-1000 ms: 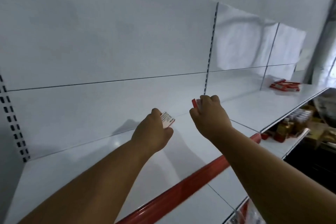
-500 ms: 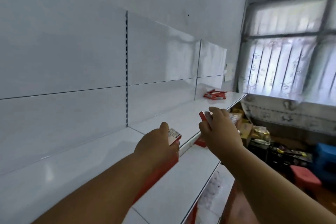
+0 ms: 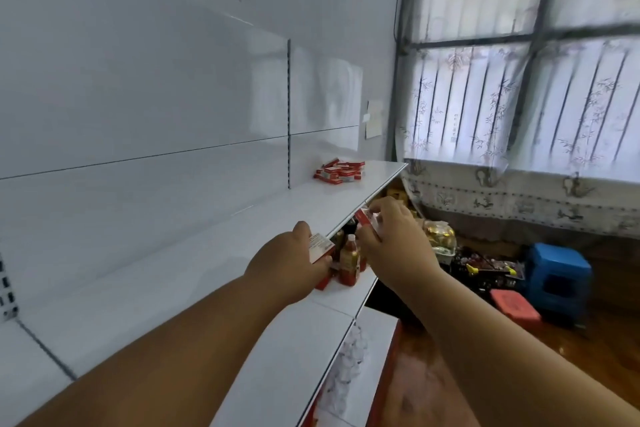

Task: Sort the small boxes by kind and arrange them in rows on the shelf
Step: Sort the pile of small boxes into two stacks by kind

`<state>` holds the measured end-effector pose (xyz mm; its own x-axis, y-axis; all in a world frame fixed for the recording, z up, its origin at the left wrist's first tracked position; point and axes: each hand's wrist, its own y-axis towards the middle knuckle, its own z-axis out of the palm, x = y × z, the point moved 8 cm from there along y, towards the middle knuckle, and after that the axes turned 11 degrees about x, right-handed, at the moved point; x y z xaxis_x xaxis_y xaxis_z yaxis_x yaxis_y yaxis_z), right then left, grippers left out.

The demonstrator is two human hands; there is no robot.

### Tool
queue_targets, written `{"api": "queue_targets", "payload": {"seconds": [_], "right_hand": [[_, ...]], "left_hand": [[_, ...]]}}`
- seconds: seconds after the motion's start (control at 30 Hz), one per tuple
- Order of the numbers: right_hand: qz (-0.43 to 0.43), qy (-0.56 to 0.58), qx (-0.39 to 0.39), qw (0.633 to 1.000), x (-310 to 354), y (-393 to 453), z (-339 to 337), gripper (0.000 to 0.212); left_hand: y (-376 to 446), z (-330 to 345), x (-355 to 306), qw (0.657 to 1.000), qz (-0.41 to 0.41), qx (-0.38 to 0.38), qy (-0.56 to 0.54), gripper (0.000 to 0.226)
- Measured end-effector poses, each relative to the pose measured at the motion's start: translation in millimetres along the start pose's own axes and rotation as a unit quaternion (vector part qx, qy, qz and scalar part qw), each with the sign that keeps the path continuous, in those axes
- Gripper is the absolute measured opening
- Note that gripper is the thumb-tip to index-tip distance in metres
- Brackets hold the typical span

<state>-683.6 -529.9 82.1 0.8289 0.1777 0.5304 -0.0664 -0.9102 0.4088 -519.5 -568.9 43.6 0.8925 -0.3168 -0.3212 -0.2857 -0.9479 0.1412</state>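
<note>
My left hand (image 3: 289, 262) grips a small red-and-white box (image 3: 320, 245) above the front edge of the white shelf (image 3: 194, 263). My right hand (image 3: 394, 243) holds another small red-and-white box (image 3: 367, 220) just past the shelf's edge, a little to the right of the left hand. Both arms reach forward. A loose pile of several red-and-white small boxes (image 3: 340, 171) lies at the far right end of the shelf, well beyond both hands.
A lower white shelf (image 3: 346, 291) carries red-capped bottles (image 3: 349, 262). A blue plastic stool (image 3: 554, 279), a red stool (image 3: 515, 305) and floor clutter stand at the right under a curtained window (image 3: 519, 97). The shelf's white back panel rises on the left.
My view has swung to the right along the shelf, so the pile of boxes and the window show more fully. Both hands keep their boxes and stay near the shelf's front edge.
</note>
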Motion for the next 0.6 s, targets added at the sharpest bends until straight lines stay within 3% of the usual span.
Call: {"api": "queue_targets", "payload": {"seconds": [0.27, 0.47, 0.6], "right_hand": [[0.035, -0.039, -0.033, 0.998, -92, 122, -24, 0.031], [0.062, -0.020, -0.055, 0.996, -200, 192, -33, 0.032], [0.047, -0.015, -0.055, 0.997, -274, 248, -42, 0.035]], "left_hand": [[173, 45, -62, 0.997, 0.052, 0.051, -0.013, 0.055], [273, 85, -131, 0.995, 0.099, 0.027, -0.005, 0.067], [347, 114, -167, 0.994, 0.104, 0.011, 0.000, 0.061]]}}
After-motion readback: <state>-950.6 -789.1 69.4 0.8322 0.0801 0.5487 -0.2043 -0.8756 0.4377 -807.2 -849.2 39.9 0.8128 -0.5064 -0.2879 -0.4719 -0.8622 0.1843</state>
